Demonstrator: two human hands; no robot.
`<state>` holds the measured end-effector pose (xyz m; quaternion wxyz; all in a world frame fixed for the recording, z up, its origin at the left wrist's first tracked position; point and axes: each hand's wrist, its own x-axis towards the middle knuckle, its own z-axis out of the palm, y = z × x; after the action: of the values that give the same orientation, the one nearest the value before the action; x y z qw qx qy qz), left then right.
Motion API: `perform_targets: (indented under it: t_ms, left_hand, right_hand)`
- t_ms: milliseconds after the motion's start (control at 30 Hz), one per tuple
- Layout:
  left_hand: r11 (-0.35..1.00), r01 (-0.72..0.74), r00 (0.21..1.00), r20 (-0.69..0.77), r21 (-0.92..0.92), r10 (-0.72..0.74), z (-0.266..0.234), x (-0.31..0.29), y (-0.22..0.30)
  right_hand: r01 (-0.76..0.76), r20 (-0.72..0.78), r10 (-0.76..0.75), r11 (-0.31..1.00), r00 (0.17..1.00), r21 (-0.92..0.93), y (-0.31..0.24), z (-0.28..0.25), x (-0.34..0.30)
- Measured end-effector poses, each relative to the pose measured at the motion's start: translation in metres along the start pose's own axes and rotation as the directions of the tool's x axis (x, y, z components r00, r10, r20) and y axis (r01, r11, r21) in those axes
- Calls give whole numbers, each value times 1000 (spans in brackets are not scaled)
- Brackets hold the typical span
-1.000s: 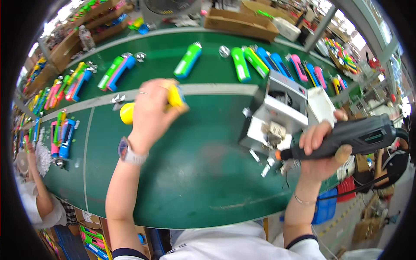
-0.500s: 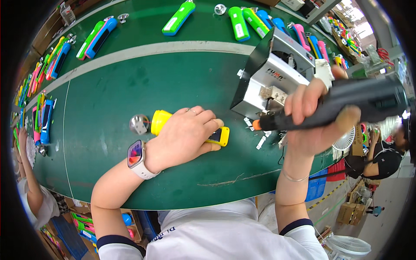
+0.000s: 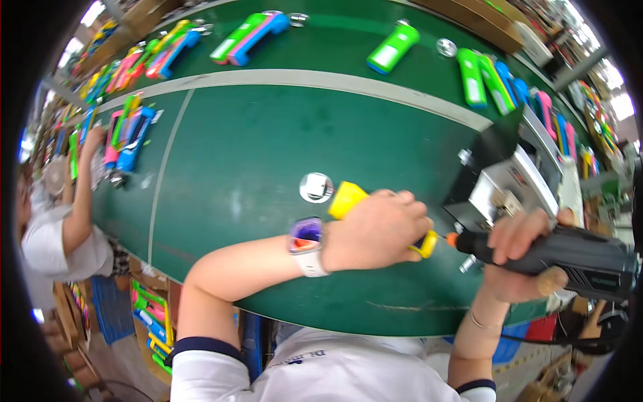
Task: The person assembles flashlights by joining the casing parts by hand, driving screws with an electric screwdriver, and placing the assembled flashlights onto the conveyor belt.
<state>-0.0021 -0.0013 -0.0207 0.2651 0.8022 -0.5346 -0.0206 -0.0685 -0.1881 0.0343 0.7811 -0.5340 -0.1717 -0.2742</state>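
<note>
One co-worker [image 3: 70, 228] at nine o'clock is cut off by the dark rim, so we cannot follow their work. At the dial's centre a shiny round disc [image 3: 316, 188] lies loose on the tabletop [image 3: 254, 161]; a nudge from its neighbour could send it sliding. Just beside it, toward four o'clock, the yellow casing [image 3: 347, 199] lies on the tabletop, its middle hidden by the left hand [image 3: 378, 231], which is closed over it. We judge that a slack grip would let torque twist the casing. Near three o'clock stands a metal box [image 3: 494, 153], its inside hard to make out. Between three and four, the right hand [image 3: 522, 249] grips a black power driver [image 3: 593, 264], its orange nose near the casing's narrow end. The thin bit perhaps touches it; we cannot be sure. A skewed angle could make it slip toward our fingers.
</note>
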Motion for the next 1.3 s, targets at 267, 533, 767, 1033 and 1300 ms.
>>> perform_targets:
  t_ms: [267, 533, 767, 1033, 1300]
  left_hand:
    - [999, 51, 998, 28, 16, -51, -8, -2, 0]
    - [999, 38, 999, 37, -8, -37, -9, 1, -3]
    - [999, 45, 998, 50, -2, -45, -10, 1, 0]
    - [997, 15, 998, 53, 75, -19, -15, -2, -2]
    - [979, 56, 998, -43, 196, -49, -20, 2, -3]
  right_hand:
    - [31, -7, -31, 998, 999, 51, 3, 10, 7]
    - [-24, 106, 21, 999, 994, 25, 5, 4, 10]
    - [-69, 197, 98, 986, 976, -149, 19, 9, 6]
    - [-48, 268, 76, 993, 960, -112, 15, -3, 12]
    - [178, -37, -197, 940, 980, -290, -31, -21, 41]
